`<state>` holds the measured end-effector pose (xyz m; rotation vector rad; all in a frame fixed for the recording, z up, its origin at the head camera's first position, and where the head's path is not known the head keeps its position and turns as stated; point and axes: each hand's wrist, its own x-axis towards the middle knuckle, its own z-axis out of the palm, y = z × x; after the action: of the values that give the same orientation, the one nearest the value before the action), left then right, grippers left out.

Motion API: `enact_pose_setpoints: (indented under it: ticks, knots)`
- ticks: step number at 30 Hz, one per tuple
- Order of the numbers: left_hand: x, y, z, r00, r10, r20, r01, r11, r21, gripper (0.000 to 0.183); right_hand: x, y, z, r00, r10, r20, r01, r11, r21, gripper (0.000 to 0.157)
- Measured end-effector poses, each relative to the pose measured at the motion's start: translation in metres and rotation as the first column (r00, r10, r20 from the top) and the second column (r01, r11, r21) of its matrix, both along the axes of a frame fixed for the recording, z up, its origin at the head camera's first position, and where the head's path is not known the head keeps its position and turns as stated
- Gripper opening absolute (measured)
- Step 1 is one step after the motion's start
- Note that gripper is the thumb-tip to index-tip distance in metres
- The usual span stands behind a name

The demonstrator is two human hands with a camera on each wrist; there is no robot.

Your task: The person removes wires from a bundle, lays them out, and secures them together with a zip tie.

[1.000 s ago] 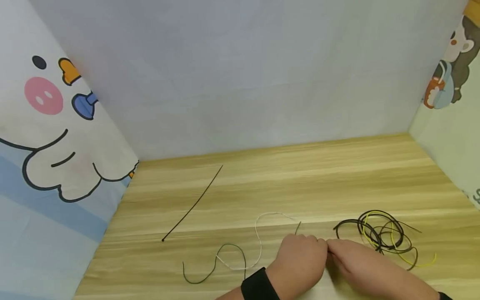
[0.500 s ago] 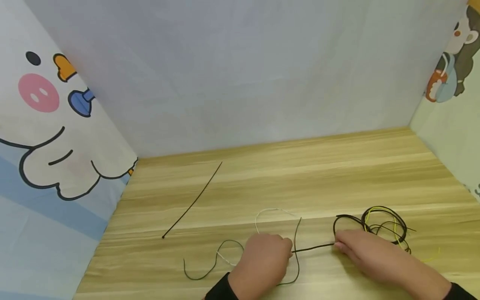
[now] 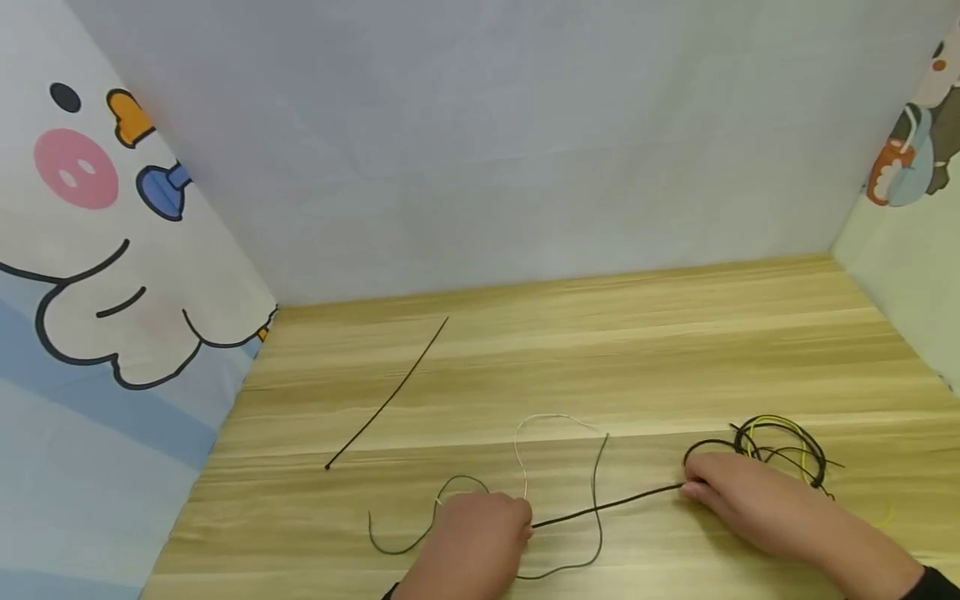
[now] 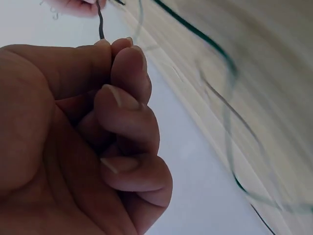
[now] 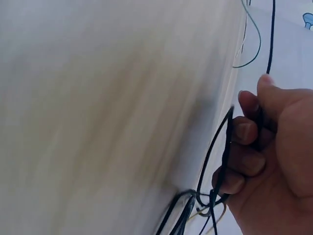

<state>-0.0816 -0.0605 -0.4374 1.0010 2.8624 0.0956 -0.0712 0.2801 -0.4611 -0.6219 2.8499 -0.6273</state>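
Note:
A black cord (image 3: 633, 499) runs nearly straight between the two hands, rising a little to the right. My left hand (image 3: 472, 542) pinches its left end between thumb and forefinger, the other fingers curled in the left wrist view. My right hand (image 3: 757, 504) grips the cord farther along, with its fingers curled round it in the right wrist view. From the right hand, the black cord continues into a loose coil (image 3: 821, 458) on the table, mixed with yellow string. Under the taut stretch lies a dark green string (image 3: 597, 542), partly hidden by the left hand.
A thin white string (image 3: 517, 446) curves over the wooden table (image 3: 637, 358) beyond the left hand. More green string (image 3: 405, 550) lies left of that hand. Farther back, a straight black cord (image 3: 386, 404) with a small knot lies diagonally. Grey cloth (image 3: 487, 167) rises behind.
The hands were together, then drew apart, the left hand moving left and toward the body. A lengthening stretch of black cord has appeared between them. The right hand has shifted slightly right.

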Motion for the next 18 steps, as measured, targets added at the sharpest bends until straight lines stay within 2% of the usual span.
enact_pose_setpoints:
  ticks: [3,6,10,18]
  knots:
    - [0.0,-0.02,-0.003,0.995,0.08,0.063,-0.08,0.997,0.006,0.027,0.0,0.002,0.001,0.999,-0.003,-0.039,0.004,1.0,0.01,0.017]
    - [0.0,-0.034,-0.002,0.989,0.128,0.077,-0.13,0.991,0.024,0.029,0.0,0.003,0.003,0.998,0.004,-0.063,-0.003,1.0,0.012,0.016]
    - [0.0,-0.043,0.001,0.987,0.147,0.072,-0.151,0.987,0.061,0.03,-0.001,0.003,0.005,0.998,0.013,-0.059,-0.013,1.0,0.007,0.017]
    - [-0.005,-0.071,0.0,0.975,0.217,0.048,-0.221,0.971,0.09,0.032,-0.002,0.012,0.008,0.997,-0.049,-0.057,0.049,0.999,-0.007,0.021]
